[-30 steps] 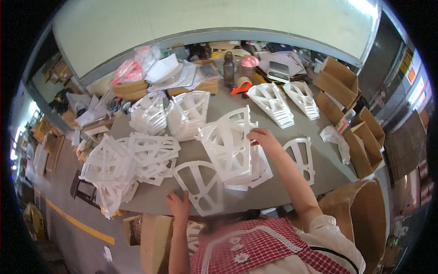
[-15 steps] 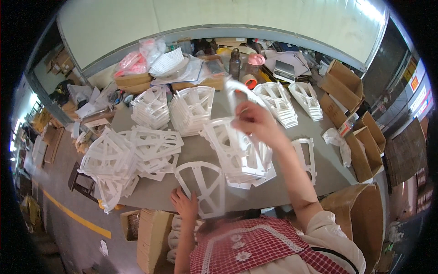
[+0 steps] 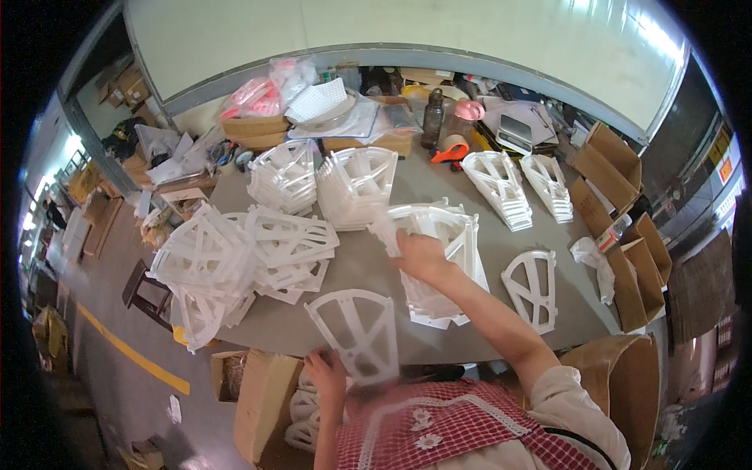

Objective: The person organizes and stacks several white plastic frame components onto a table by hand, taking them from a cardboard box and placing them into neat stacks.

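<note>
Flat on the table's near edge lies a white fan-shaped plastic frame (image 3: pixel 362 333). My left hand (image 3: pixel 326 376) rests beside its lower left side, fingers apart and the thumb close against the rim. My right hand (image 3: pixel 423 255) is closed on another white plastic frame (image 3: pixel 384 232), blurred and seen nearly edge-on. It is just left of the top of the middle stack of white frames (image 3: pixel 442 301), and my hand and forearm cover part of that stack. A single white frame (image 3: pixel 533 291) lies apart to the right.
Heaped white frames (image 3: pixel 205 254) cover the table's left side. Neat stacks (image 3: pixel 356 188) stand behind, with two smaller ones (image 3: pixel 497 192) at the back right. A dark bottle (image 3: pixel 432 119), an orange tape dispenser (image 3: pixel 452 149) and a scale (image 3: pixel 515 133) sit farther back. Cardboard boxes (image 3: pixel 627 274) line the right edge.
My right hand has come down and left from above the middle stack, bringing a white frame with it. My left hand stays by the near frame. The view has shifted a little left.
</note>
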A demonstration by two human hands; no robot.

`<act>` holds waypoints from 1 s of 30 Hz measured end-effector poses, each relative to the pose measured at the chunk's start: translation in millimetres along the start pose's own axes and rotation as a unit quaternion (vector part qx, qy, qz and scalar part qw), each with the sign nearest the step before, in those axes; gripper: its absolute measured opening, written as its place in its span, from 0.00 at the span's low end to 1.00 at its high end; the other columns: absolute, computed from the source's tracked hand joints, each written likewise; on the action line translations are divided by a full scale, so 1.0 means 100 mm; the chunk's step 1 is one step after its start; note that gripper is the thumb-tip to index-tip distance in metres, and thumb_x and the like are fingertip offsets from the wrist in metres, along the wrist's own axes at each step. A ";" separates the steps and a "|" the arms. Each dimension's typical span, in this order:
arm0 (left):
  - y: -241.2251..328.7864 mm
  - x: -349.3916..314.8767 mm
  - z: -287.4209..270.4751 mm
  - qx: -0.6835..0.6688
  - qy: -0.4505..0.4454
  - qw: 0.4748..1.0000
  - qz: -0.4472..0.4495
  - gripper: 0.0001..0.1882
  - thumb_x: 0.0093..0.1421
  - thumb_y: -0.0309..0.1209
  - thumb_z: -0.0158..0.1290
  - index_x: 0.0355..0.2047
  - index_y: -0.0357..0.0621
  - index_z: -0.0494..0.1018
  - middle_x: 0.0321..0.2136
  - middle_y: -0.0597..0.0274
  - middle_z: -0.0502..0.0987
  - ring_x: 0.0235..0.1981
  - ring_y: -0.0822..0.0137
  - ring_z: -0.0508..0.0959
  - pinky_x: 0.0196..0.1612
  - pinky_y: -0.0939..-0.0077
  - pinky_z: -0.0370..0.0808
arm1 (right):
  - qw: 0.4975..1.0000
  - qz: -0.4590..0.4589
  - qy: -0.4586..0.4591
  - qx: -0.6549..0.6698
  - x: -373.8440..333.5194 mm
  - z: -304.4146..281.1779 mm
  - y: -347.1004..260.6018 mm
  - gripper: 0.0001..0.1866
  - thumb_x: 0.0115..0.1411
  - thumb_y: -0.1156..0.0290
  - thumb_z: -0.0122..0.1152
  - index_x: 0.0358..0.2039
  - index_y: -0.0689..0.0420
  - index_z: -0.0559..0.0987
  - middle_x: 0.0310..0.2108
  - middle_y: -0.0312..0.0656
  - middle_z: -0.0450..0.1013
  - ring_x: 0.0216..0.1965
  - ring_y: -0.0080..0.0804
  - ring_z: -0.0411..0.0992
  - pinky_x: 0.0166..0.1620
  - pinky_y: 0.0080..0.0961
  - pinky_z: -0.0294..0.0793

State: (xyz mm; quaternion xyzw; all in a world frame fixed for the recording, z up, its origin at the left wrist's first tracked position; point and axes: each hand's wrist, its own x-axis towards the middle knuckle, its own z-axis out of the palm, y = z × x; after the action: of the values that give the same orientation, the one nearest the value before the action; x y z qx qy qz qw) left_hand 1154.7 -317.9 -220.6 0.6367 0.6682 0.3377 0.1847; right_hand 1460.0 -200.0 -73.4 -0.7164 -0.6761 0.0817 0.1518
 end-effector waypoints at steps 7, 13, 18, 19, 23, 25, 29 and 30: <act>0.18 0.02 -0.25 -0.145 -0.118 0.970 -0.156 0.15 0.59 0.36 0.59 0.37 0.35 0.73 0.26 0.51 0.79 0.25 0.56 0.81 0.31 0.61 0.76 | 0.997 -0.013 0.069 0.007 0.04 -0.11 -0.01 0.17 0.47 0.59 0.66 0.32 0.56 0.74 0.26 0.48 0.76 0.30 0.49 0.77 0.35 0.44 0.75; -0.04 -0.04 -0.08 -0.014 -0.121 0.989 -0.078 0.17 0.59 0.35 0.60 0.36 0.31 0.69 0.28 0.50 0.79 0.23 0.61 0.81 0.21 0.68 0.77 | 0.984 -0.038 0.002 0.173 -0.50 -0.61 -0.79 0.18 0.48 0.59 0.66 0.37 0.54 0.76 0.29 0.48 0.77 0.31 0.46 0.77 0.36 0.40 0.75; -0.30 -0.15 0.15 -0.130 -0.110 0.978 -0.123 0.16 0.59 0.32 0.59 0.36 0.32 0.67 0.27 0.50 0.78 0.20 0.64 0.79 0.21 0.69 0.76 | 0.965 -0.169 -0.115 0.164 -0.95 -0.14 -1.35 0.19 0.51 0.60 0.62 0.39 0.57 0.71 0.31 0.49 0.76 0.33 0.52 0.75 0.38 0.45 0.73; -0.28 -0.17 0.16 -0.129 -0.098 0.980 -0.117 0.16 0.59 0.32 0.59 0.36 0.32 0.67 0.27 0.50 0.78 0.20 0.64 0.79 0.21 0.69 0.75 | 0.964 -0.167 -0.137 0.156 -0.95 0.08 -1.38 0.18 0.51 0.61 0.60 0.39 0.58 0.70 0.30 0.50 0.75 0.33 0.53 0.75 0.38 0.46 0.73; -0.29 -0.36 0.06 -0.170 -0.033 0.972 -0.161 0.15 0.60 0.31 0.57 0.40 0.32 0.68 0.27 0.51 0.79 0.20 0.65 0.79 0.23 0.71 0.75 | 0.959 -0.212 -0.148 0.114 -0.96 0.65 -1.44 0.18 0.51 0.68 0.59 0.39 0.64 0.69 0.29 0.53 0.76 0.31 0.50 0.77 0.34 0.41 0.76; -0.09 -0.35 -0.17 -0.169 -0.078 0.965 -0.186 0.16 0.59 0.29 0.57 0.43 0.32 0.68 0.26 0.51 0.79 0.22 0.65 0.80 0.24 0.71 0.75 | 0.958 -0.196 -0.165 0.129 -0.93 0.88 -1.39 0.17 0.51 0.66 0.58 0.38 0.62 0.69 0.29 0.54 0.75 0.33 0.54 0.75 0.36 0.46 0.74; -0.15 -0.33 -0.15 -0.218 -0.106 0.940 -0.239 0.18 0.59 0.27 0.57 0.47 0.32 0.69 0.26 0.49 0.81 0.24 0.65 0.81 0.27 0.72 0.77 | 0.951 -0.229 -0.155 0.138 -0.92 1.22 -1.34 0.16 0.52 0.66 0.57 0.37 0.63 0.69 0.28 0.54 0.75 0.33 0.56 0.75 0.37 0.49 0.73; -0.21 -0.34 -0.11 -0.197 -0.097 0.951 -0.218 0.18 0.59 0.27 0.56 0.47 0.32 0.69 0.27 0.49 0.81 0.24 0.64 0.82 0.27 0.72 0.77 | 0.951 -0.225 -0.167 0.130 -0.92 1.25 -1.37 0.16 0.52 0.66 0.57 0.38 0.63 0.69 0.28 0.55 0.75 0.33 0.56 0.75 0.37 0.49 0.73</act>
State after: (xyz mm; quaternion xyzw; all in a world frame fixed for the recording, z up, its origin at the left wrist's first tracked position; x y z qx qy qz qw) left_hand 1136.5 -352.2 -233.7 0.4562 0.6896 0.3508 0.4397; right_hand 1284.1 -273.1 -154.2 -0.4960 -0.8189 0.2511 0.1430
